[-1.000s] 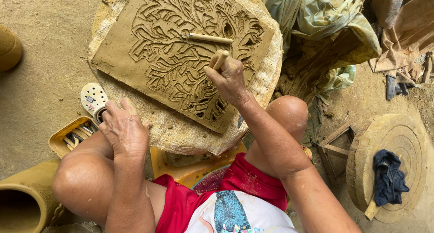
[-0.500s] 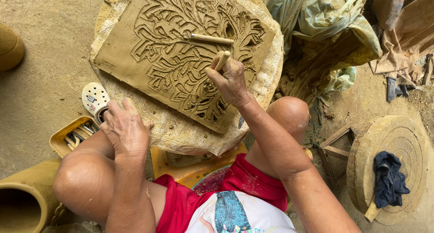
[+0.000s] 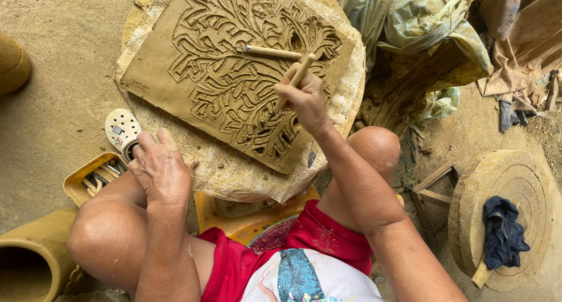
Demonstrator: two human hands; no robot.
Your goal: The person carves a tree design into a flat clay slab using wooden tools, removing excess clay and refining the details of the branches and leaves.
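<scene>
Tray of tools, left hand beside

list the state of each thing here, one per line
clay slab: flat on a cloth-covered stand, carved with a leafy relief
carving tool: gripped in the right hand, tip on the slab
second tool: lying loose on the slab
left hand: resting on the left knee, holding nothing
yellow tray: on the ground, holding tools
dark cloth: crumpled on a round disc
</scene>
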